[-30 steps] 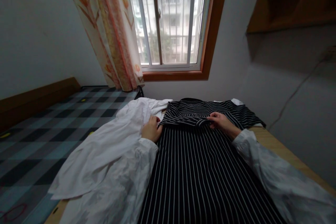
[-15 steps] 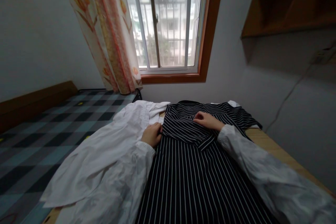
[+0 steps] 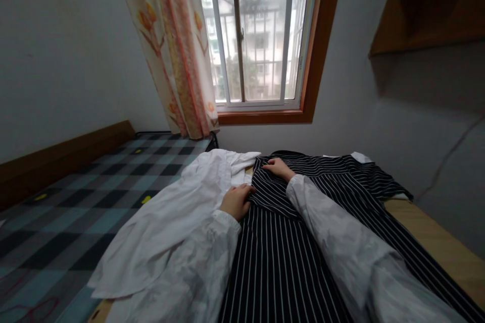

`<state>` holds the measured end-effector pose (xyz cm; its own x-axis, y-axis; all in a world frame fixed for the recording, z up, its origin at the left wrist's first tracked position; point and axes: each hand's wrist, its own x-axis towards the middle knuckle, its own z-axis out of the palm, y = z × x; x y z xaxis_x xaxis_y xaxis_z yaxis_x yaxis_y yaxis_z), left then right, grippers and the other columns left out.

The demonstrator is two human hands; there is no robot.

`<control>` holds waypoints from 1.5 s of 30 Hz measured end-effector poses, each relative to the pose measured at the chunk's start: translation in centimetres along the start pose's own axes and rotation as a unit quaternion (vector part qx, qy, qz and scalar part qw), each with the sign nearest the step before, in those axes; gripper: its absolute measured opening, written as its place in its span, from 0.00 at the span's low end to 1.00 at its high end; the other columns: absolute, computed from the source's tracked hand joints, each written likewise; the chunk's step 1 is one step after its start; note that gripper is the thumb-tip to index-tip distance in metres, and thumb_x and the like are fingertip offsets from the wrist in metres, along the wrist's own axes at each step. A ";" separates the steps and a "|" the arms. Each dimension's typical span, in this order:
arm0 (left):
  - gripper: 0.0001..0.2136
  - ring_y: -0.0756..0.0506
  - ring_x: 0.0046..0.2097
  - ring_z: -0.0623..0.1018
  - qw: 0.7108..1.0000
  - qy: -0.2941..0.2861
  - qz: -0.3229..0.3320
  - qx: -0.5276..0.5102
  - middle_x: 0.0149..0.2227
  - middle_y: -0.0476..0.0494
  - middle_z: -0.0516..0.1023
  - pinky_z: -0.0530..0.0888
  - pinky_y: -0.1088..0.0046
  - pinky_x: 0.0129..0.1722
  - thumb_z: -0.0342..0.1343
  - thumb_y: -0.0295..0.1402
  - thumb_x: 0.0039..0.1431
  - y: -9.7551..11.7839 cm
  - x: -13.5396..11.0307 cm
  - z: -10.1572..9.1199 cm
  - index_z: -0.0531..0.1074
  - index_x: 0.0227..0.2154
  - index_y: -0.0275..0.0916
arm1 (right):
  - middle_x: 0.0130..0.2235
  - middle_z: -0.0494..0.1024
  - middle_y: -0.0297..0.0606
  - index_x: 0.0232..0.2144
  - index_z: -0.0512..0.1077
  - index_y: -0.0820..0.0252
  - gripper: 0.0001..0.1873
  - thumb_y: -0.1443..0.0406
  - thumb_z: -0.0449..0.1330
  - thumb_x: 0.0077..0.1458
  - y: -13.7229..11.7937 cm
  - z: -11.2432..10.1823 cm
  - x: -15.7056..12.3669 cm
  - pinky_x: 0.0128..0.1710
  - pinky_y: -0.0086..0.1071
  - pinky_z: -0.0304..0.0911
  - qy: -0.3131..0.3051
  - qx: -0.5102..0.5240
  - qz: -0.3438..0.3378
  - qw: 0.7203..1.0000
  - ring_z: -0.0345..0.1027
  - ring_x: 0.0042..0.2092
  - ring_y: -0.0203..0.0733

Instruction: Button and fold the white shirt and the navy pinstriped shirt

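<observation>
Since half a second ago, my right hand has slid leftward across the black dress with thin white stripes, toward its far left corner. Nearest to me, this dress lies spread flat on the wooden table. My left hand presses the folded left edge, fingers together and curled onto the cloth. Just beside it lies the white cotton shirt. Farther, my right hand rests flat with fingers together. Beyond are the checked bed cover, floral curtain and window.
</observation>
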<state>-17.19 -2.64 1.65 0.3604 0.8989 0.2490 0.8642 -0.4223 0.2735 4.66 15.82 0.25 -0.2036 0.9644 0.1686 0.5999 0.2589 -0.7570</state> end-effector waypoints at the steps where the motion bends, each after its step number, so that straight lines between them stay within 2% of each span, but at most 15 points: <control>1: 0.21 0.38 0.53 0.81 1.000 -0.003 -0.004 0.009 0.52 0.42 0.82 0.72 0.59 0.58 0.58 0.23 0.57 0.0 0.0 0.1 0.80 0.52 0.46 | 0.33 0.83 0.37 0.37 0.82 0.60 0.15 0.53 0.69 0.59 0.0 0.2 0.2 0.43 0.33 0.70 0.009 -0.003 0.000 1.000 0.77 0.39 0.45; 5: 0.17 0.38 0.49 0.82 0.999 0.001 -0.030 0.039 0.47 0.41 0.83 0.73 0.57 0.56 0.57 0.29 0.62 0.0 0.0 0.3 0.85 0.50 0.48 | 0.36 0.85 0.38 0.38 0.82 0.57 0.13 0.54 0.65 0.63 0.0 0.8 0.6 0.48 0.35 0.69 0.058 -0.020 0.005 0.998 0.78 0.43 0.46; 9: 0.16 0.39 0.46 0.82 0.998 0.017 -0.049 0.037 0.44 0.42 0.85 0.73 0.57 0.54 0.59 0.31 0.61 0.6 -0.2 0.1 0.86 0.48 0.48 | 0.44 0.85 0.44 0.44 0.81 0.58 0.13 0.56 0.63 0.65 -0.6 1.2 -0.2 0.55 0.41 0.67 0.099 -0.036 0.009 0.994 0.77 0.48 0.50; 11: 0.14 0.39 0.44 0.82 0.998 0.032 -0.056 0.028 0.42 0.42 0.86 0.72 0.57 0.53 0.60 0.33 0.60 1.1 -0.3 -0.1 0.87 0.46 0.47 | 0.50 0.83 0.48 0.48 0.79 0.59 0.15 0.57 0.61 0.66 -1.3 1.0 -1.2 0.59 0.44 0.65 0.136 -0.060 -0.029 0.988 0.74 0.53 0.54; 13: 0.11 0.40 0.42 0.82 0.996 0.051 -0.064 0.019 0.39 0.43 0.86 0.72 0.58 0.51 0.59 0.37 0.64 1.4 -0.4 -0.2 0.86 0.41 0.46 | 0.54 0.81 0.50 0.50 0.78 0.60 0.15 0.59 0.59 0.67 -2.1 0.4 -2.7 0.63 0.47 0.61 0.162 -0.103 -0.123 0.974 0.70 0.58 0.56; 16: 0.17 0.41 0.38 0.81 0.991 0.077 -0.104 0.023 0.32 0.43 0.83 0.70 0.62 0.45 0.53 0.43 0.72 1.3 -0.3 -0.1 0.80 0.31 0.44 | 0.51 0.81 0.48 0.46 0.80 0.57 0.14 0.61 0.56 0.70 -2.9 -0.5 -5.3 0.65 0.47 0.60 0.092 -0.164 -0.268 0.945 0.70 0.57 0.56; 18: 0.18 0.41 0.37 0.80 0.987 0.086 -0.130 0.033 0.31 0.43 0.81 0.69 0.64 0.41 0.51 0.45 0.73 0.9 -0.1 0.1 0.75 0.29 0.44 | 0.48 0.83 0.47 0.46 0.81 0.56 0.15 0.61 0.54 0.71 -2.8 -0.7 -6.8 0.64 0.46 0.61 0.003 -0.180 -0.318 0.931 0.72 0.55 0.55; 20: 0.13 0.41 0.38 0.79 0.988 0.083 -0.127 0.039 0.34 0.44 0.81 0.68 0.65 0.40 0.55 0.42 0.70 0.5 0.0 0.3 0.72 0.30 0.44 | 0.53 0.83 0.46 0.52 0.80 0.55 0.17 0.59 0.54 0.72 -2.3 -0.5 -7.5 0.66 0.46 0.62 -0.066 -0.177 -0.341 0.921 0.73 0.58 0.54; 25: 0.04 0.41 0.41 0.80 0.992 0.063 -0.102 0.039 0.37 0.45 0.81 0.70 0.64 0.46 0.57 0.35 0.67 0.3 0.0 0.5 0.70 0.34 0.45 | 0.74 0.66 0.46 0.72 0.67 0.57 0.34 0.48 0.54 0.72 0.1 1.3 -6.0 0.76 0.49 0.50 -0.125 -0.165 -0.273 0.939 0.56 0.75 0.54; 28: 0.01 0.40 0.40 0.81 0.992 0.052 -0.109 0.041 0.35 0.46 0.82 0.70 0.63 0.47 0.57 0.34 0.66 0.4 0.0 0.4 0.71 0.37 0.45 | 0.78 0.57 0.45 0.75 0.62 0.57 0.39 0.43 0.51 0.72 0.9 2.0 -3.9 0.78 0.52 0.41 -0.131 -0.185 -0.208 0.952 0.47 0.79 0.56; 32: 0.05 0.40 0.39 0.81 0.991 0.028 -0.119 0.056 0.35 0.46 0.83 0.70 0.63 0.47 0.56 0.34 0.67 0.8 0.0 0.0 0.73 0.44 0.44 | 0.79 0.52 0.46 0.77 0.57 0.58 0.44 0.40 0.47 0.72 1.0 1.8 -2.1 0.78 0.53 0.37 -0.118 -0.214 -0.139 0.960 0.43 0.80 0.58; 36: 0.09 0.41 0.39 0.82 0.988 0.009 -0.149 0.050 0.34 0.48 0.83 0.71 0.65 0.46 0.55 0.34 0.68 1.3 0.2 -0.7 0.73 0.49 0.44 | 0.79 0.50 0.47 0.79 0.52 0.62 0.47 0.38 0.41 0.73 0.6 -0.1 -2.7 0.78 0.52 0.35 -0.105 -0.252 -0.107 0.956 0.39 0.80 0.55; 39: 0.13 0.41 0.40 0.82 0.984 0.014 -0.177 0.034 0.34 0.49 0.83 0.71 0.67 0.43 0.57 0.34 0.67 1.5 0.2 -1.0 0.72 0.52 0.44 | 0.80 0.50 0.45 0.79 0.53 0.60 0.47 0.38 0.41 0.73 1.3 -3.0 -5.4 0.79 0.52 0.36 -0.065 -0.252 -0.143 0.955 0.39 0.80 0.53; 42: 0.14 0.41 0.42 0.82 0.982 0.017 -0.185 0.034 0.35 0.47 0.84 0.71 0.67 0.42 0.56 0.38 0.68 1.7 0.1 -1.3 0.73 0.54 0.43 | 0.79 0.53 0.45 0.78 0.56 0.57 0.45 0.38 0.46 0.72 3.9 -7.3 -9.7 0.78 0.55 0.40 -0.022 -0.248 -0.179 0.952 0.43 0.80 0.55; 45: 0.15 0.39 0.45 0.84 0.981 -0.013 -0.184 0.061 0.40 0.42 0.86 0.72 0.66 0.45 0.53 0.44 0.70 2.4 0.4 -1.8 0.75 0.51 0.42 | 0.77 0.60 0.47 0.76 0.60 0.55 0.40 0.43 0.53 0.71 8.1 -12.0 -14.5 0.77 0.59 0.45 0.025 -0.252 -0.170 0.952 0.49 0.78 0.58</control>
<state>-15.65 -3.48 4.09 0.0228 0.9912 0.1306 0.9727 -0.0522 0.2263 21.71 4.58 -0.74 -0.4225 0.8187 0.3890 0.8043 0.5365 -0.2556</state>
